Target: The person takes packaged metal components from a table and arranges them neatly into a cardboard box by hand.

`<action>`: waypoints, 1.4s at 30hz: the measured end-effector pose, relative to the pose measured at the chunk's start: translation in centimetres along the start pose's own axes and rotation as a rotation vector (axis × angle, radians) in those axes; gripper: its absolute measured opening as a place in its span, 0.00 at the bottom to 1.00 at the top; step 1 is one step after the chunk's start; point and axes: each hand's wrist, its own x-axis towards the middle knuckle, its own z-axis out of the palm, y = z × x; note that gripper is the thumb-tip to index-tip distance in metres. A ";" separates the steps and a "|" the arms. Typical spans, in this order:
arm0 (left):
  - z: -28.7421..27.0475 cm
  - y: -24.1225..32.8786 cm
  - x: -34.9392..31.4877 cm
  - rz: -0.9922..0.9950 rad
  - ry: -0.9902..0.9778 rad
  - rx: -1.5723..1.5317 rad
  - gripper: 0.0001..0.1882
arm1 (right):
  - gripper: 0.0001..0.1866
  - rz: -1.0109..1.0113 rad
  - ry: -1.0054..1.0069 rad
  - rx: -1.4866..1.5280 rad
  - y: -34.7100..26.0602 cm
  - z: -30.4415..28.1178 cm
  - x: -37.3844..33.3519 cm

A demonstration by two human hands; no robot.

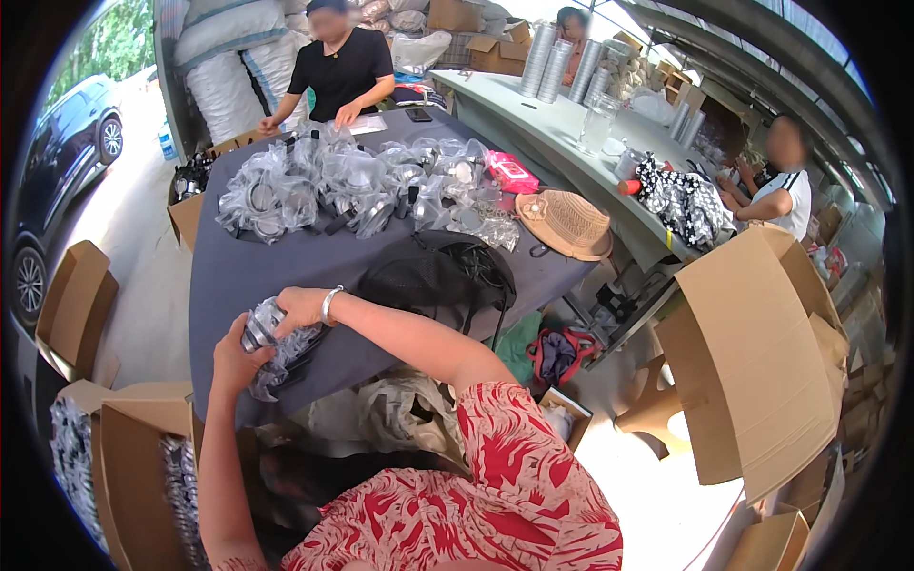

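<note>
Two hands, left hand and right hand, grip one clear bagged part.

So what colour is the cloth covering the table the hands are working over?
Dark grey tablecloth, seen in the head view.

Daylight scene, bright overall. Strongest light at lower right of the frame, where the floor is blown out to near white. More glare at upper left on the pavement beside the car. Surface at centre evenly lit, shadows soft. Clear bags show small specular glints. Heavy fisheye: straight edges bow toward the rim, black vignette all round. Centre sharp; faces blurred; detail smears near the rim.
</note>
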 end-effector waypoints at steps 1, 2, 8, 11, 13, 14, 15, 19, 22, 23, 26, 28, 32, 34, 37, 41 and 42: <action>0.0 0.0 0.0 0.001 -0.003 0.001 0.39 | 0.23 0.001 0.002 0.002 -0.2 0.0 -0.1; 0.0 -0.1 0.0 0.007 0.003 0.001 0.39 | 0.23 0.007 -0.002 -0.010 -0.4 -0.1 -0.2; 0.1 0.0 0.1 0.013 0.002 -0.013 0.39 | 0.23 0.014 -0.013 0.032 -0.6 -0.3 -0.4; 0.1 -0.1 0.2 0.012 0.003 -0.018 0.38 | 0.21 0.027 -0.017 0.013 -0.8 -0.3 -0.3; 0.0 0.0 0.1 0.009 0.001 -0.023 0.38 | 0.19 0.046 -0.023 -0.002 -0.7 -0.3 -0.2; 0.0 0.1 0.1 0.010 0.004 -0.010 0.38 | 0.19 0.033 -0.030 0.025 -0.4 -0.2 -0.1; 0.0 0.2 0.1 0.012 0.007 0.003 0.38 | 0.20 0.019 -0.037 0.052 -0.2 -0.2 0.0; 0.1 -0.1 0.1 0.001 0.002 -0.009 0.38 | 0.20 0.022 -0.072 0.084 0.3 -0.1 0.1; 0.1 -0.3 0.1 0.012 0.004 -0.013 0.38 | 0.19 0.014 -0.091 0.025 0.6 -0.1 0.4; 0.1 -0.3 0.1 0.009 0.007 -0.015 0.39 | 0.21 0.007 -0.089 0.040 0.7 -0.1 0.4; 0.1 -0.2 0.1 0.000 0.003 -0.020 0.39 | 0.23 -0.007 -0.089 0.060 1.0 0.0 0.5; 0.0 0.0 0.1 -0.007 -0.002 -0.021 0.39 | 0.23 -0.013 -0.091 0.065 1.1 0.0 0.6; 0.0 0.0 0.1 -0.012 0.000 -0.010 0.39 | 0.22 -0.014 -0.077 0.047 1.2 0.1 0.8; 0.0 -0.2 0.1 -0.010 0.001 -0.019 0.39 | 0.22 -0.017 -0.075 0.052 1.3 0.1 0.8; 0.1 -0.2 0.2 -0.004 0.001 -0.013 0.39 | 0.20 0.010 -0.096 0.061 1.1 0.1 0.6; 0.1 -0.2 0.2 0.002 -0.002 -0.007 0.39 | 0.20 0.024 -0.089 0.054 0.7 -0.1 0.4; 0.1 -0.3 0.2 0.010 0.000 -0.005 0.39 | 0.21 0.024 -0.092 0.027 0.7 -0.2 0.4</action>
